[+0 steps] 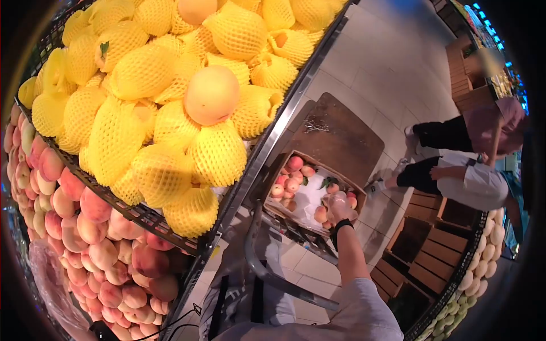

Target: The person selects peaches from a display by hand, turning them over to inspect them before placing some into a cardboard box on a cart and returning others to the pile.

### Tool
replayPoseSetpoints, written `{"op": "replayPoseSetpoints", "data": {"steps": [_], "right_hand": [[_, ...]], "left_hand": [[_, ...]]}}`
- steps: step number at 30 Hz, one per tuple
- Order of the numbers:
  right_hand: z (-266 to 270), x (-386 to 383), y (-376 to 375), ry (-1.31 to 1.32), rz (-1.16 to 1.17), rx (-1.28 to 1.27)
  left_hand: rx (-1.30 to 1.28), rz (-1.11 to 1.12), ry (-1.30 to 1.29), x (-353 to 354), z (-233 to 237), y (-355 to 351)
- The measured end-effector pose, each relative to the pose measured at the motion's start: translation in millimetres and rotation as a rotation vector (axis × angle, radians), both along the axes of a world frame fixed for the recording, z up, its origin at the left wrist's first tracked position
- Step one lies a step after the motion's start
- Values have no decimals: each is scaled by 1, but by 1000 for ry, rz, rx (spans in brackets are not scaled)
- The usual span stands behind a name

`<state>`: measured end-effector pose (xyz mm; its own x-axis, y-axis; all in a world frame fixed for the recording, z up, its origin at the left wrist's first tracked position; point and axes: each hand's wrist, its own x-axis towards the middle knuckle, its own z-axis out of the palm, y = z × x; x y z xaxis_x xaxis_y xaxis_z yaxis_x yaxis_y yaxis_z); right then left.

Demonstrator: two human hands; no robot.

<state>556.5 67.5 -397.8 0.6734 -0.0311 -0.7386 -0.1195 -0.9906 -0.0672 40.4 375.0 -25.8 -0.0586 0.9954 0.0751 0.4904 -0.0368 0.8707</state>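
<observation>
My right hand, with a black wristband, reaches down into a cardboard box at the centre right. It lies over the peaches at the right side of the box. Its fingers are blurred, and whether they hold a peach cannot be made out. More peaches and a few green leaves lie in the box around white lining. My left hand is not recognisable in view. Crinkled clear plastic lies over peaches at the lower left.
A black crate of fruit in yellow foam nets fills the upper left, above loose peaches. A metal rail curves below the box. A brown board lies beyond it. Two people stand right, near wooden crates.
</observation>
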Motion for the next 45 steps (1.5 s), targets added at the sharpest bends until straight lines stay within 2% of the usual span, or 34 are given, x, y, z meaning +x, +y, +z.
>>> {"op": "replayPoseSetpoints", "data": {"steps": [2,4,5,6,7,8,9,10,12,14,15,19,20,21,22,24,26,27,28,30,33,36,37,40,43,45], "right_hand": [[-26,18,-17,-60,117,54],[-45,32,-2,-68,225,149],[-29,31,13,-150,193,400],[1,33,26,-217,154,647],[22,44,35,-270,189,781],[60,47,52,-329,212,914],[105,48,67,-267,163,1006],[175,39,90,-207,112,1093],[272,18,122,-267,272,1231],[345,-20,162,-390,415,1355],[381,-41,180,-410,553,1338],[464,-115,268,-249,734,1369],[485,-145,296,-222,794,1360],[501,-166,324,-216,992,1291],[512,-185,352,-210,1188,1209],[520,-227,406,-365,1560,1096],[510,-268,449,-453,1701,1148],[507,-283,472,-389,1785,1150],[504,-297,494,-322,1865,1150],[495,-326,533,-394,1937,1037],[480,-369,564,-828,2172,861],[451,-385,590,-825,2185,728],[443,-385,596,-820,2194,792],[428,-388,614,-802,2286,659],[431,-367,611,-483,2259,1135],[436,-356,596,-29,1954,1376]], "left_hand": [[69,26,19,-28,14,2],[60,33,-98,-52,39,4],[-122,123,-325,-54,61,7],[-75,206,-306,-61,70,6],[-28,289,-286,-69,79,5],[4,402,-243,-36,91,1],[-32,289,-161,-51,102,3],[-30,229,-106,-65,109,5],[19,167,-22,-88,114,11],[83,102,116,-87,126,22],[110,116,118,-94,126,30],[212,0,112,-119,117,67],[120,-10,1,-116,118,70],[147,-91,-69,-122,108,80],[108,-6,32,-122,103,87],[105,-73,-233,-118,88,92],[62,-102,-320,-112,69,93],[42,-117,-360,-109,67,92],[27,-115,-331,-104,74,91],[21,-120,-306,-100,85,89],[105,-155,-395,-113,82,89],[47,-41,-340,-128,81,86],[23,-6,-318,-132,80,87],[56,44,-279,-134,77,91],[-1,-11,-471,-131,78,87],[38,92,-499,-115,110,64]]}}
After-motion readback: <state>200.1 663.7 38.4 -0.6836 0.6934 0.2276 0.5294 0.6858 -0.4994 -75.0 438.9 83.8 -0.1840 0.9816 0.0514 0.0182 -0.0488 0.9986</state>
